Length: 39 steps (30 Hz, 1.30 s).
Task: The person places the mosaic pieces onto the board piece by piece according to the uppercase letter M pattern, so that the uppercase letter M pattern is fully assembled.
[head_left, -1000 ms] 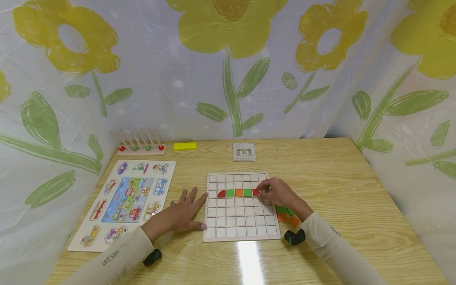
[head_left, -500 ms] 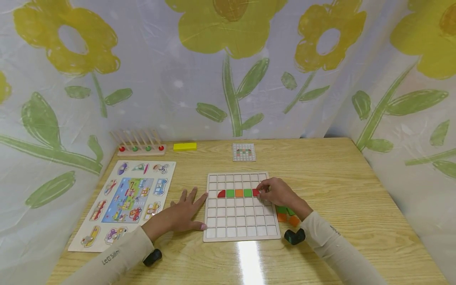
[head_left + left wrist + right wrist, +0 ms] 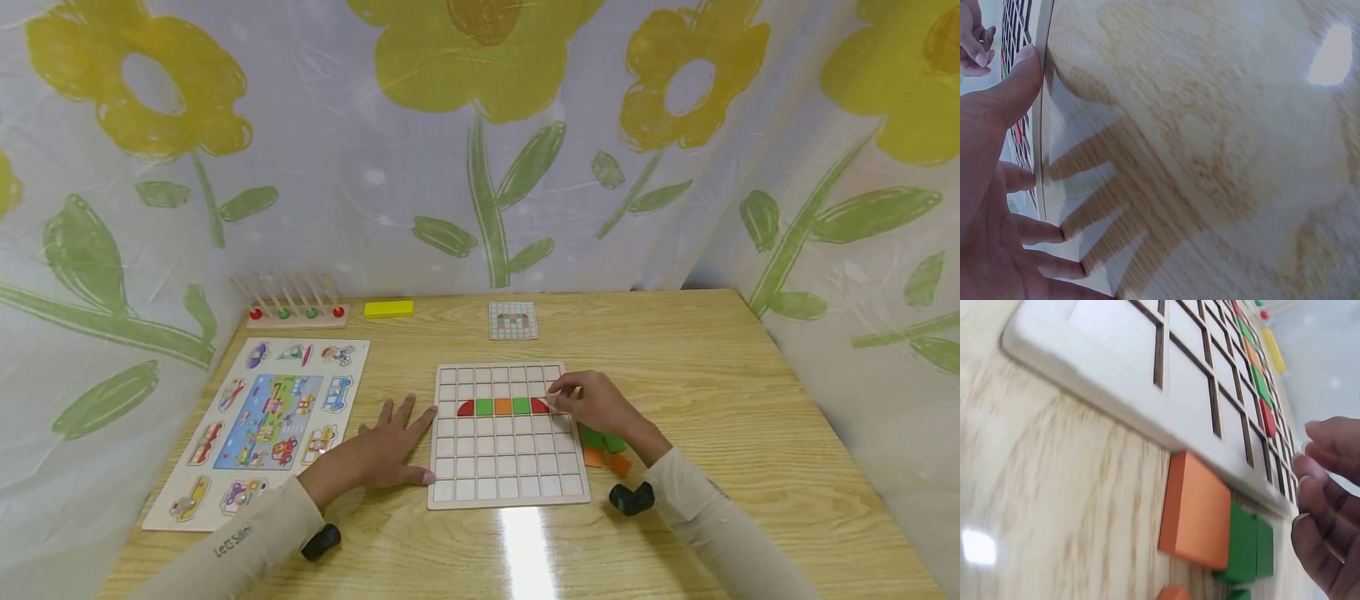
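A square wooden grid board [image 3: 508, 465] lies flat on the table [image 3: 690, 358], near its middle. One row of five coloured tiles sits in its cells, third row from the far edge. From left to right: a red tile with a rounded corner [image 3: 467, 408], a green square [image 3: 485, 407], an orange square [image 3: 503, 407], a second green square [image 3: 521, 406], and a red tile with its rounded corner to the right [image 3: 539, 406].

The right hand [image 3: 596, 404] hovers over the board's right side, fingertips just beside that last red tile, its fingers loosely bent and holding nothing. The left hand [image 3: 392, 450] is spread wide on the table, thumb and index finger touching the board's left edge.

Close by the board's right edge, partly under the right forearm, is a small pile of loose green tiles [image 3: 591, 437] and loose orange tiles [image 3: 593, 457].

Beyond the board lies a small card [image 3: 513, 321] printed with a coloured grid pattern. To the left is a vehicle picture puzzle [image 3: 212, 502]; behind it, a peg stand [image 3: 297, 321] with red and green beads, then a yellow block [image 3: 389, 309]. A pale curtain [image 3: 337, 208] with large yellow flowers encloses the scene. Both arms wear beige sleeves [image 3: 720, 517].
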### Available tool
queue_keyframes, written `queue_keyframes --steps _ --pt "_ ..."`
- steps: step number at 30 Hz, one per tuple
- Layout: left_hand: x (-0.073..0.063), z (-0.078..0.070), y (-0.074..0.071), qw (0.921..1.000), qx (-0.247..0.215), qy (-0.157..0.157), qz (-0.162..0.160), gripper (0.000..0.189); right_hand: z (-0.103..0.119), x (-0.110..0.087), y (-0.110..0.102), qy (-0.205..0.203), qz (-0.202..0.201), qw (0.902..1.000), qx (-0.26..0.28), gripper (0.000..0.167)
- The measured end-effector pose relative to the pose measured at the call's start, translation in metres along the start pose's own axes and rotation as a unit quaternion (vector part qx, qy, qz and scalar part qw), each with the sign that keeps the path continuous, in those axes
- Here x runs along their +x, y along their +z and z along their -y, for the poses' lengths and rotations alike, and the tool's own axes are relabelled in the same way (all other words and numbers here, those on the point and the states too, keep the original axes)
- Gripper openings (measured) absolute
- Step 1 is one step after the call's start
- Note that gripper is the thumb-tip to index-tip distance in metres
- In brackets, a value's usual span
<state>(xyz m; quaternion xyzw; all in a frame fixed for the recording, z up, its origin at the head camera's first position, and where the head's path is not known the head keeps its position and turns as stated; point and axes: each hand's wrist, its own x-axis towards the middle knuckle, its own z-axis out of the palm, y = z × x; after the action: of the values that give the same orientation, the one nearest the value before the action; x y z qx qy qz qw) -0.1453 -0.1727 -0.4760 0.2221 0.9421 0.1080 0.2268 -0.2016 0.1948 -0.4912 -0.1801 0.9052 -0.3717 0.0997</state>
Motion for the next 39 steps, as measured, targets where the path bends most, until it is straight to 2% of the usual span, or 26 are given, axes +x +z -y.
queue_keyframes --steps 7,17,24,30,39 --pt "-0.001 0.000 -0.001 1.0000 -0.001 0.001 0.000 0.100 -0.011 -0.011 -0.008 -0.015 -0.011 0.9998 -0.006 0.012" --pt "-0.001 0.000 0.000 1.0000 -0.007 0.002 0.000 0.100 -0.028 -0.034 -0.022 -0.017 -0.025 0.9995 -0.005 0.013" --pt "-0.001 0.001 0.002 1.0000 0.002 0.006 -0.007 0.100 -0.035 -0.052 -0.031 0.011 -0.033 0.9988 -0.034 0.015" --pt "-0.001 0.001 0.002 0.9999 0.001 0.006 -0.008 0.100 -0.036 -0.069 -0.034 0.053 -0.034 0.9963 -0.059 0.017" --pt "-0.002 0.000 0.000 0.9999 -0.002 0.008 -0.007 0.100 -0.031 -0.085 -0.028 0.102 -0.037 0.9899 -0.092 0.025"
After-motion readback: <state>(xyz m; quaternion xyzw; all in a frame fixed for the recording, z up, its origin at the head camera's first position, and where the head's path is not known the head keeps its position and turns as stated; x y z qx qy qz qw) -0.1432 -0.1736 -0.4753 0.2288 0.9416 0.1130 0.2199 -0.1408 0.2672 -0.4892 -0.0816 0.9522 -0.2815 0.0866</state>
